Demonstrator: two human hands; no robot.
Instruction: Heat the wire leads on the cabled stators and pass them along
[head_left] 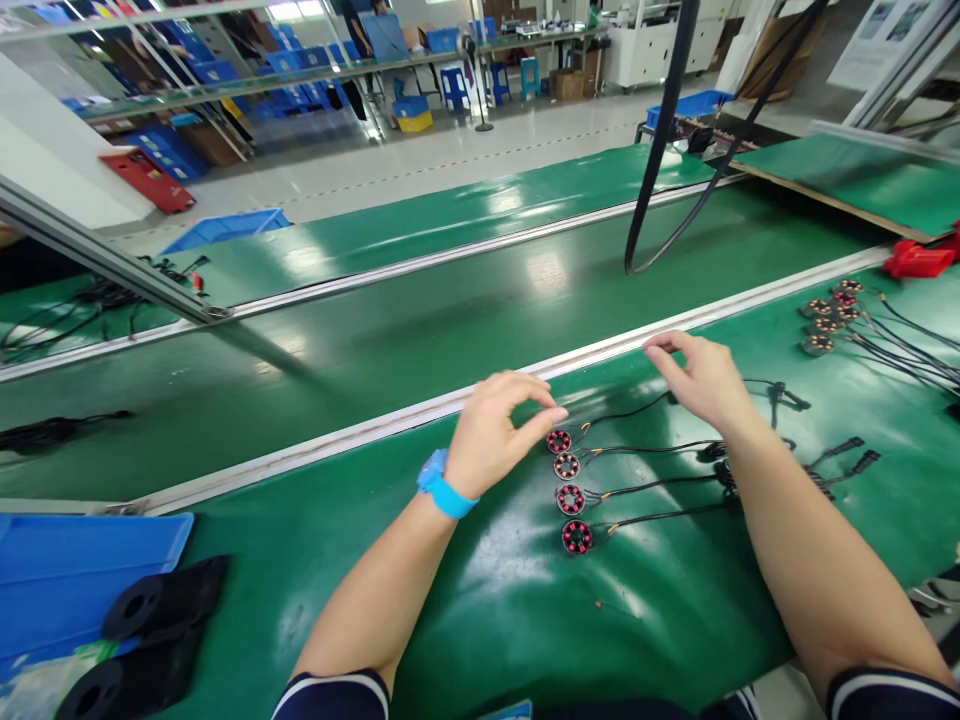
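In the head view, a blue tray (67, 560) sits at the near left corner of the workbench (300, 580); at its right side lie two black blocks with round holes (161, 605), and a clear plastic bag (52, 685) lies in its lower part. Beyond the far bench, the rim of a blue bin (225, 228) shows at left; what it holds is hidden. A blue and yellow bin (412, 115) stands on the floor further back, its contents too small to tell.

Both forearms reach forward over the green mat, the two hands well apart from each other. The left hand (499, 425), with a light-blue wristband (446, 485) behind it, has its fingers curved toward the thumb, a gap between them, just beside the top of the row of coils. The right hand (697, 375) is raised near the white rail (600, 352), wrist bent, thumb and index close together; whether they pinch anything cannot be told.

Four wound stator coils (570, 499) lie in a column between the forearms, near the left hand. They are small dark rings with windings around the inside, three reddish and the second from the top copper-orange. Thin black cables (660, 486) run rightward from them, partly passing under the right forearm, with black connectors (855, 452) visible beyond it. More coils (829, 318) lie clustered at the far right.
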